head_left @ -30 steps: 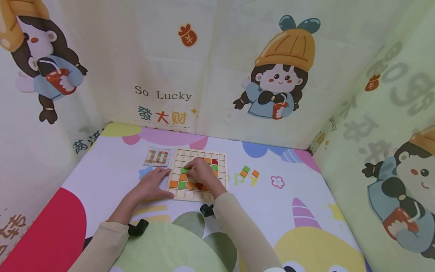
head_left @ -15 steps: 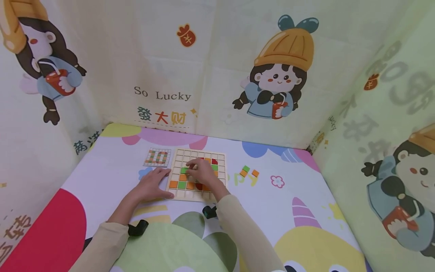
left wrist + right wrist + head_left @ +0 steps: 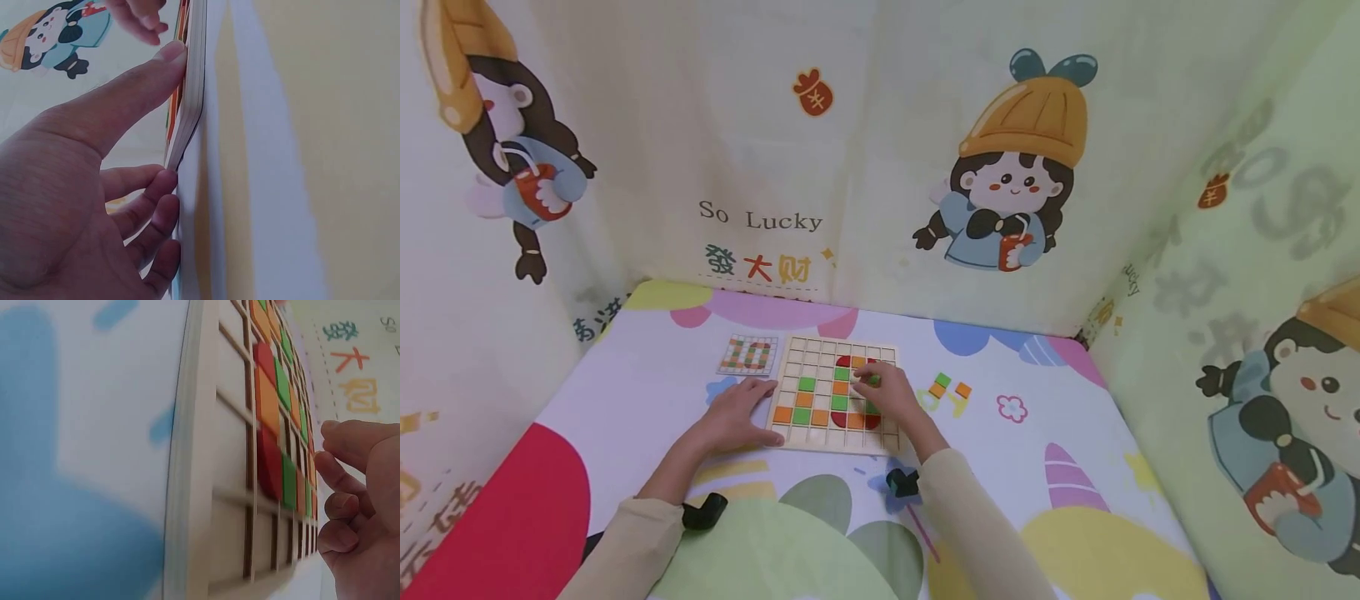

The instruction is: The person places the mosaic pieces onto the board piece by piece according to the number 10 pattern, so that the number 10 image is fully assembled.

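A square wooden grid board [image 3: 809, 358] lies on the table with red, orange and green tiles set in some of its cells. My left hand [image 3: 736, 417] spans the board's near left corner: the thumb touches the near edge and the fingertips meet the left side. Over the right part of the board is my right hand [image 3: 887, 393], fingers loosely bent, with no tile visible between them. It covers some right-hand cells. In the right wrist view the right hand [image 3: 369, 500] hovers beside the tile rows, thumb and index tips close together.
A small printed pattern card [image 3: 748, 355] lies left of the board's far part. To the right are a loose green tile [image 3: 942, 379] and two orange tiles, one of them the orange tile [image 3: 962, 390] furthest right. A printed curtain [image 3: 880, 275] rises behind the table.
My right hand has moved right, from the green tile in the left part of the board to its right part, uncovering middle tiles. My left hand stays at the corner.
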The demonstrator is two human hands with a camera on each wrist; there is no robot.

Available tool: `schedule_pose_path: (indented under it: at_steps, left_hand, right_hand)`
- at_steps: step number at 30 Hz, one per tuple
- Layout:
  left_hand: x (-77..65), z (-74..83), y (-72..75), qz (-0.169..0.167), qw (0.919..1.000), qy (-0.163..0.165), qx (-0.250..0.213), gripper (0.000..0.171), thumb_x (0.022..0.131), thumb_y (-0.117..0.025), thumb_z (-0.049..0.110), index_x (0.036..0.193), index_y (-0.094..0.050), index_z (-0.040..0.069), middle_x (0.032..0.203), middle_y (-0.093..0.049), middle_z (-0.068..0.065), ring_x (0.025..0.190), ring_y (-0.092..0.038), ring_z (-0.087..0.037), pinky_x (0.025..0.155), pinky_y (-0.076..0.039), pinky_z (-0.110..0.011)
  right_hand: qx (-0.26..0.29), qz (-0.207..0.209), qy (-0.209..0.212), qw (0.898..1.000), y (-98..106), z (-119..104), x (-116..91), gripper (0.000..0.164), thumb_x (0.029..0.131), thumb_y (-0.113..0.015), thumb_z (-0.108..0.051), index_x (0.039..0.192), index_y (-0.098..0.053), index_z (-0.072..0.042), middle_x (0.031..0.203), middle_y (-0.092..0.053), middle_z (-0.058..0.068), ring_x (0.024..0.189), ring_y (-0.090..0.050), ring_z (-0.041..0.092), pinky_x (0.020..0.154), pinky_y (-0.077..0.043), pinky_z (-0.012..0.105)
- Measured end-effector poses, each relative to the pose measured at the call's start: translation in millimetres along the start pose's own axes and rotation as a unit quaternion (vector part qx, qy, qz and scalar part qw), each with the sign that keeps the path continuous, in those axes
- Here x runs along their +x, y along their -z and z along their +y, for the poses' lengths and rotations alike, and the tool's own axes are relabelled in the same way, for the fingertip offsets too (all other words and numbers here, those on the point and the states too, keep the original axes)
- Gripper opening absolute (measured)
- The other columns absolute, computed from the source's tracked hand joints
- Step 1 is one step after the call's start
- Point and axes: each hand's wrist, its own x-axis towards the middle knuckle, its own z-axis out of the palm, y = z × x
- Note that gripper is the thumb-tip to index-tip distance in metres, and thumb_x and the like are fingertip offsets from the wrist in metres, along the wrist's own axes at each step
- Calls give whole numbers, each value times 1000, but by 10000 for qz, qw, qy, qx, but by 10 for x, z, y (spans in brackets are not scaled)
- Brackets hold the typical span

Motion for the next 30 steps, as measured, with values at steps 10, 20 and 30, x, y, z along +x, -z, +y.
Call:
schedule_pose_path:
  at_steps: [10, 20, 30]
  left_hand:
    - [10, -24, -3, 50, 10000, -5, 23, 100, 68, -81, 55, 147, -40, 10, 145, -41, -18, 129, -40, -40, 102, -36, -61]
    - [-28, 28, -65, -28, 9999, 61, -86, 99, 68, -82, 54, 147, -40, 11, 145, -41, -17, 129, -40, -40, 101, -37, -62]
    - [-7, 20, -59, 23, 9998, 168, -67, 101, 66, -82, 57, 148, -39, 14, 148, -39, -15, 130, -39, -39, 101, -37, -62]
  right_hand:
    - [-205, 474, -497, 9974, 322, 390, -155, 23, 90, -68, -23, 111, -70, -14, 101, -65, 2, 85, -53, 19, 70, -45, 28]
    - [-553, 970, -452, 9927, 560, 812, -351, 26, 82, -74, -12, 108, -71, -7, 107, -63, 12, 97, -58, 26, 90, -48, 44]
    - [-563, 1070, -652, 9905, 692, 992, -396, 29, 82, -77, -13, 109, -70, -6, 110, -63, 11, 101, -57, 27, 94, -48, 45]
